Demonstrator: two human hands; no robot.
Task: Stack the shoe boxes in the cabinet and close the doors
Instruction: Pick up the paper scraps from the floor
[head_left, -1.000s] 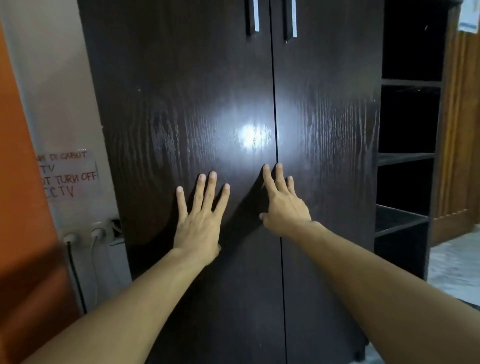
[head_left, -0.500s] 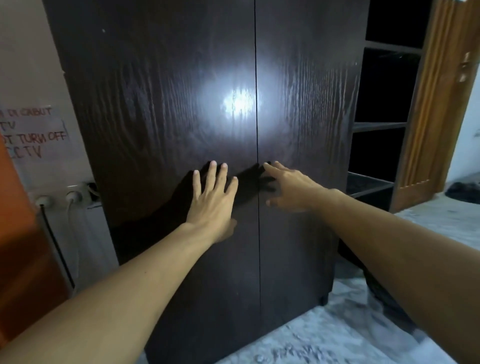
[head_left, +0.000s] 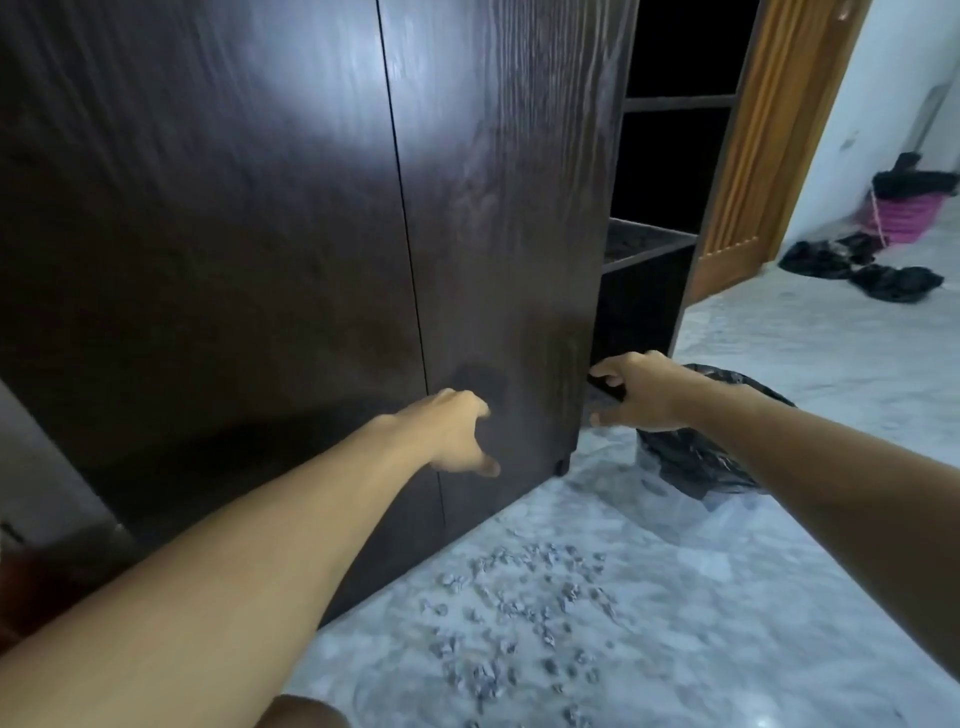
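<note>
— Where do the two dark wood-grain cabinet doors stand in your head view?

— Shut, as far as I can see. The left dark wood-grain door and the right dark wood-grain door meet along a thin straight seam with no gap showing. No shoe boxes are visible.

— And your left hand?

— My left hand is low down in front of the right door, just past the seam. The fingers are loosely bent with the thumb dropped below them, gripping nothing. The picture is blurred there, so I cannot tell whether the fingertips touch the wood or hang just off it.

— Your right hand?

— My right hand is out beyond the right door's outer edge, near its bottom corner. The fingers and thumb are spread apart, and a dark shape lies between them; I cannot tell whether I am holding it. That hand is off the door face.

— What else is around?

— An open dark shelf unit stands just beside the cabinet, a black plastic bag sits on the pale speckled marble floor under my right forearm, and an orange-brown wooden room door stands behind the shelves.
</note>
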